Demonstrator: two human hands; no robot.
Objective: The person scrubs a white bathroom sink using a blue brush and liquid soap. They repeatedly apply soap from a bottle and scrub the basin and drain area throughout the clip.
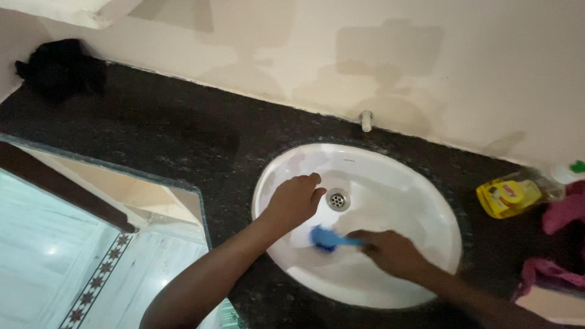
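Observation:
A white oval sink [420,195] is set into a dark speckled countertop [183,134]. Its metal drain [337,199] lies near the basin's middle. My right hand [390,250] grips the handle of a blue scrub brush [329,237], whose head presses on the basin's near left wall. My left hand [294,201] rests inside the basin just left of the drain, fingers curled, apparently holding nothing.
A yellow bottle [509,197] lies on the counter right of the sink, beside pink cloth [563,213]. A small white tap stub [366,120] stands at the wall. Dark cloth [58,67] sits far left. The counter edge drops to tiled floor [55,262] at left.

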